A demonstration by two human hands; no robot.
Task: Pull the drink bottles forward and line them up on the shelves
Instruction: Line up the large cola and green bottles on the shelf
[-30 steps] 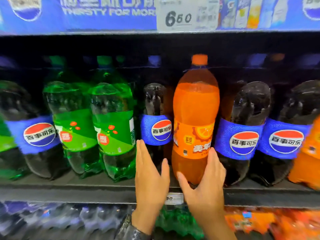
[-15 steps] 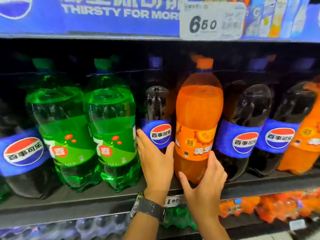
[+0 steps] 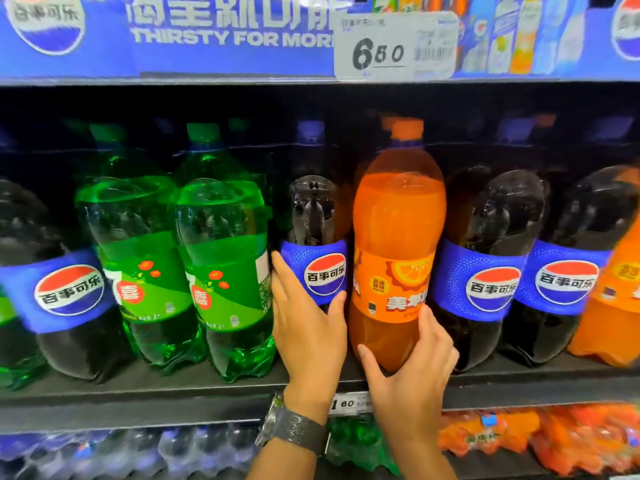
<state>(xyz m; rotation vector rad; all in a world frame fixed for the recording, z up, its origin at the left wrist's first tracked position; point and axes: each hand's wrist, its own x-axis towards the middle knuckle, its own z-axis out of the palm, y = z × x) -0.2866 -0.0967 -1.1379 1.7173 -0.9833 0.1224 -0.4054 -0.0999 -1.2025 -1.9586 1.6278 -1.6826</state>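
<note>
The dark cola bottle [image 3: 317,244] stood set back on the shelf [image 3: 138,393], between a green bottle [image 3: 225,271] and the orange bottle [image 3: 398,254]. The left hand [image 3: 308,327] grasped the cola's lower body; the right hand [image 3: 415,368] cupped the orange bottle's base.

"THIRSTY FOR MORE" banner [image 3: 225,38]; "650" price tag [image 3: 394,46]

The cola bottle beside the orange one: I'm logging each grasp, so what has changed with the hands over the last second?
The left hand went from flat and open below the small cola bottle up onto it; its fingers and thumb now wrap the lower body. The right hand stayed cupped on the base of the orange bottle, which remains standing at the shelf front. The green bottles are unmoved.
</note>
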